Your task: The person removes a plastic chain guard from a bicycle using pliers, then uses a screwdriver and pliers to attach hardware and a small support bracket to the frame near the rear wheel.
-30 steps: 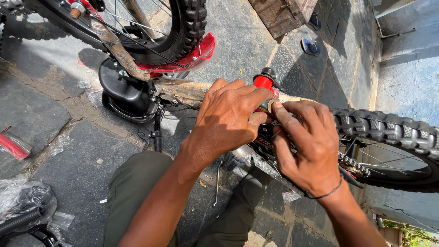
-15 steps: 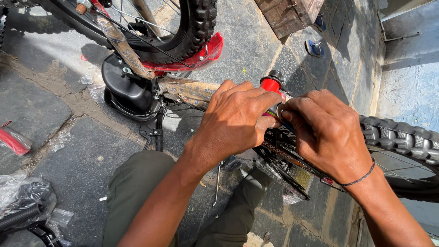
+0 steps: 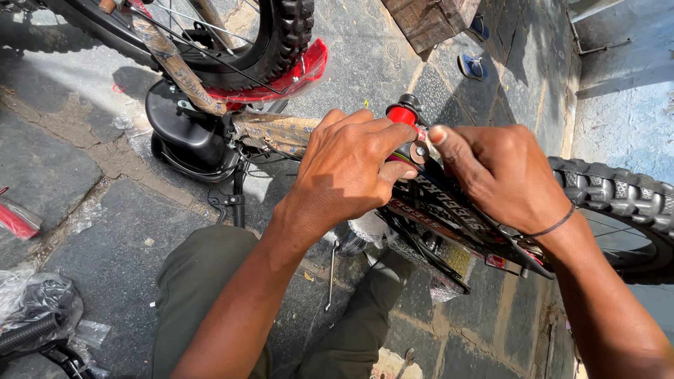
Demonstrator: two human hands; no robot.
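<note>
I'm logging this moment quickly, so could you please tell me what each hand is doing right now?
Left hand: closed around the red-capped bicycle part.
Right hand: curled on the black frame tube, fingertip by the same part; a firm grip cannot be told.

Single head cam, no second view to overlap. Looks steeply down and slightly forward over the wearer's own forearms, close range. Both hands sit mid-frame: left hand (image 3: 347, 175), right hand (image 3: 502, 175). Olive-trousered knees at bottom centre, stone paving (image 3: 91, 245) below. Upper left catches a knobby tyre (image 3: 288, 42), right edge another tyre (image 3: 618, 203). Wall at upper right.
</note>
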